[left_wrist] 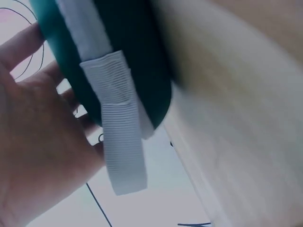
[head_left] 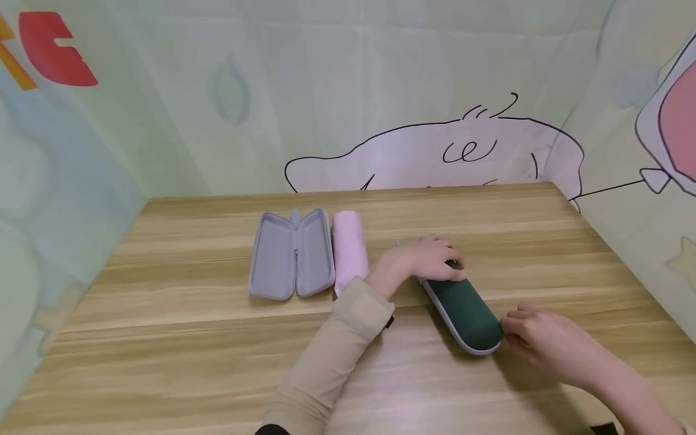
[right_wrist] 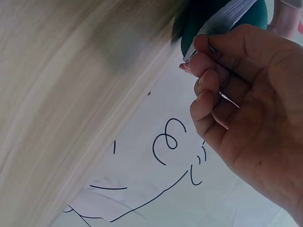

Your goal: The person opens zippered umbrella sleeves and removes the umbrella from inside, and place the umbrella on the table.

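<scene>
A dark green zip-up case (head_left: 464,311) with a grey zipper band lies closed at a slant on the wooden table. My left hand (head_left: 435,258) holds its far end, fingers over the top and side. A light ribbed fabric loop (left_wrist: 124,146) hangs from that end in the left wrist view. At the near end, my right hand (head_left: 544,338) pinches the zipper pull (right_wrist: 189,53) between thumb and index finger; most of the pull is hidden by the fingertips. The right wrist view shows the zipper band (right_wrist: 227,16) running up from there.
Left of the green case, a grey hard case (head_left: 273,257) lies spread open on the table (head_left: 163,350). Close against its right side is a rolled pink cloth (head_left: 350,244), partly behind my left forearm. A printed fabric backdrop (head_left: 337,90) stands behind the table.
</scene>
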Demonstrator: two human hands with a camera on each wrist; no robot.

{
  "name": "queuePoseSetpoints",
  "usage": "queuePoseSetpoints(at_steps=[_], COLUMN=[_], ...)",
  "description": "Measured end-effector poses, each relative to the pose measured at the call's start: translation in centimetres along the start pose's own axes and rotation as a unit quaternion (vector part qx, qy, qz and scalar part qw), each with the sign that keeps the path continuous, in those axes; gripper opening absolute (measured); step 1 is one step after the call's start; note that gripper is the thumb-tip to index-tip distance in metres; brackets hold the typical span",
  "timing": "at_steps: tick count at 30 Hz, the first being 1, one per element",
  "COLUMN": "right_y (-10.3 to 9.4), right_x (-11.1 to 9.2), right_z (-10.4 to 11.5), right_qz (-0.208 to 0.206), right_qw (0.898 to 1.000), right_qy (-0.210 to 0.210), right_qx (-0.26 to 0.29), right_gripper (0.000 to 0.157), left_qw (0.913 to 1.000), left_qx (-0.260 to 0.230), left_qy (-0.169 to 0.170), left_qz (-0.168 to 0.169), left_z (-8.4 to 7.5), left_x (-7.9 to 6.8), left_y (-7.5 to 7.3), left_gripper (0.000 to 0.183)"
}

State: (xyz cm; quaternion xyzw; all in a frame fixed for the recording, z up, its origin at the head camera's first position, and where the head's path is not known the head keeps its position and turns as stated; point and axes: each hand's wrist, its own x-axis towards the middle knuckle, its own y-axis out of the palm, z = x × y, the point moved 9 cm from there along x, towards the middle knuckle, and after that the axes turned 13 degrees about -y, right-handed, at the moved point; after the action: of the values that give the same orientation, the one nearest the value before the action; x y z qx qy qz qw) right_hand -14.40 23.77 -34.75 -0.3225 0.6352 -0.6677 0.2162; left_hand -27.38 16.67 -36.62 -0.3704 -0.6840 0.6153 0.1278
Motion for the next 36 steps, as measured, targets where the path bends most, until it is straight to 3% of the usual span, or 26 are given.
queuePoseSetpoints(at_steps=[5,15,26,36], right_y=[0.3,0.3,0.5,0.2], right_x=[-0.3,-0.9,-1.2,-1.0], right_z=[-0.2,-0.7,-0.8,-0.4], right_qz=[0.003,-0.009,-0.015,-0.037], right_qw=[1.000,1.000,1.000,0.999], right_qy=[0.008,0.021,0.026,0.020], right_qx=[0.006,-0.007,-0.002,-0.009], right_gripper=[0.034,0.034,0.034,0.036], left_qw=[0.9980,0.9908,0.9947,0.9954], left_qx=[-0.008,-0.045,-0.011,0.005], left_qy=[-0.023,-0.091,-0.093,-0.091], left_qz=[0.059,0.090,0.043,0.030], left_z=[0.3,1.0,0.6,1.0], left_x=[0.3,0.5,-0.6,-1.0], left_y=[0.5,1.4,0.9,1.0], left_gripper=[0.043,0.038,0.043,0.045])
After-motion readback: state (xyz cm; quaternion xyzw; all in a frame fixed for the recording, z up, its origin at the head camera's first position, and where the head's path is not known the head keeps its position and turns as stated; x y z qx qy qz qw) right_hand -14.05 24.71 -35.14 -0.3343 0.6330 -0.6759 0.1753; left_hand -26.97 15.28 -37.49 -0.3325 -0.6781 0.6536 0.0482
